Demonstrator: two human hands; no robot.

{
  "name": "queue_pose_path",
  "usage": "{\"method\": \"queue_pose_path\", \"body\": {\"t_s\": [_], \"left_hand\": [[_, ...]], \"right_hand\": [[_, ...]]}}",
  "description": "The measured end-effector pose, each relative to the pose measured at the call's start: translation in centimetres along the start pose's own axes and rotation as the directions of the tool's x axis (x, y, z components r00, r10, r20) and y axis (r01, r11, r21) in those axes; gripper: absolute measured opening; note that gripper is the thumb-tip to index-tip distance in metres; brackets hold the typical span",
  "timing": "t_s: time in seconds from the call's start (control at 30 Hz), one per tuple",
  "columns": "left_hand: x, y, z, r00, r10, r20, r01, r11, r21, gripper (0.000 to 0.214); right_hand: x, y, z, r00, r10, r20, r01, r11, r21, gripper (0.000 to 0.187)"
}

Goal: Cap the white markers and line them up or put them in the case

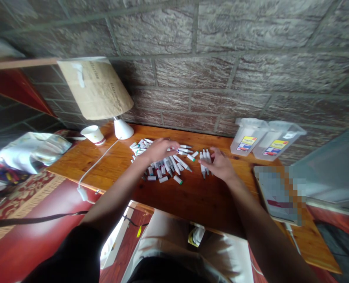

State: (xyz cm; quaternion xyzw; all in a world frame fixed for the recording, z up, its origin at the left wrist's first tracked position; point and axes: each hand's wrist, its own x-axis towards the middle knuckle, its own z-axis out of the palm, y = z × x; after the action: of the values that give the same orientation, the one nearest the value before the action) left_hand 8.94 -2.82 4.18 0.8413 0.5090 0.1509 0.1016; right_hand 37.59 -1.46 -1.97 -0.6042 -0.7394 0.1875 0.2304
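Note:
A heap of white markers and loose caps (170,165), some with green ends, lies on the wooden desk. Over its upper part reaches my left hand (162,149), fingers stretched out and apart, close to a few markers (184,149) pointing right. Whether its fingertips touch one is hard to see. To the right, several markers (204,163) lie side by side in a small row. My right hand (220,163) is at the right side of this row, thumb and fingers spread around it, the thumb over the markers. A green-ended cap (195,154) lies between the two groups.
At the back left stand a lamp (123,129) with a paper shade and a paper cup (93,135). The lamp's white cord (99,161) crosses the desk. Two clear plastic bins (248,135) stand at the back right, with a tablet (276,194) in front of them.

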Motion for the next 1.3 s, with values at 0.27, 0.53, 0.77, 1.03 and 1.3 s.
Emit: {"method": "queue_pose_path", "body": {"t_s": [0.27,0.53,0.77,1.03,1.3], "left_hand": [[2.5,1.3,2.6,0.979,0.159,0.124,-0.158,0.987,-0.018,0.022],[0.5,1.3,1.7,0.984,0.175,0.033,-0.17,0.98,-0.105,0.027],[-8.3,-1.5,0.3,0.922,-0.152,-0.357,0.129,0.988,-0.087,0.032],[-15.8,-4.6,1.2,0.783,-0.538,-0.312,0.511,0.843,-0.17,0.041],[-13.9,-5.7,1.6,0.711,-0.58,-0.398,0.558,0.809,-0.183,0.046]], "right_hand": [[-0.2,-0.9,0.0,0.999,0.026,0.031,-0.025,1.0,-0.015,0.072],[-0.4,-1.2,0.0,1.0,0.016,0.016,-0.016,1.0,0.015,0.071],[0.0,-0.9,0.0,0.999,0.04,0.013,-0.04,0.999,0.031,0.061],[-0.7,-1.3,0.4,1.0,0.016,0.001,-0.016,1.0,0.019,0.064],[-0.5,-0.9,0.8,1.0,-0.014,-0.025,0.015,1.0,0.021,0.061]]}}
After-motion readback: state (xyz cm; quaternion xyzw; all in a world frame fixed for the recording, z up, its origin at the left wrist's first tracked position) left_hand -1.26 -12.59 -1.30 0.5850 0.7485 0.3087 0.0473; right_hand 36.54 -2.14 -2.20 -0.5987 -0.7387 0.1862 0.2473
